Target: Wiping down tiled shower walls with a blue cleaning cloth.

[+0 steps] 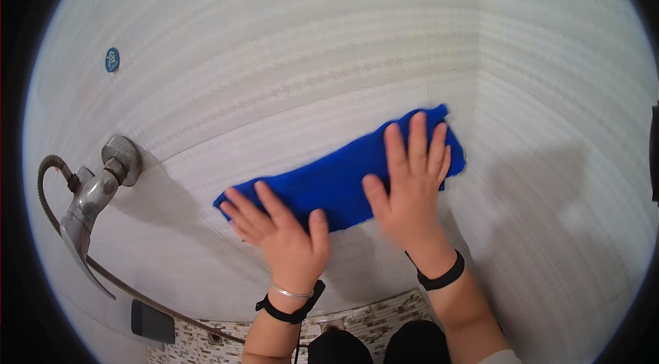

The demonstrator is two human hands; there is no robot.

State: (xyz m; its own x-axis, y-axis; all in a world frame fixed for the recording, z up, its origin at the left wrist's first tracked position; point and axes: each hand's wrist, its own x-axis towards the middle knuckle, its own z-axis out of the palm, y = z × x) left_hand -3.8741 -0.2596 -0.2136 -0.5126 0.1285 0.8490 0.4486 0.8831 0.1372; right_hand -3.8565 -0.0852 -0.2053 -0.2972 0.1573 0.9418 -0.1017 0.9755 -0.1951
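Observation:
A blue cloth (329,178) lies spread flat against the light tiled wall (309,96), close to the corner on the right. My left hand (288,238) presses on the cloth's left end with its fingers spread, some fingertips at the cloth's edge. My right hand (414,184) is flat on the cloth's right part, fingers spread and pointing up the wall. Both palms face the wall, and neither hand's fingers are closed round the cloth. Black bands circle both wrists, and a silver bangle sits on the left one.
At the left, a metal shower mixer tap (87,204) with a flexible metal hose (134,292) juts from the wall. Below it is a dark grey box-like object (153,322). A round blue sticker (112,60) is higher up. Mosaic tiling (360,312) lies low down near the person's dark-clad legs.

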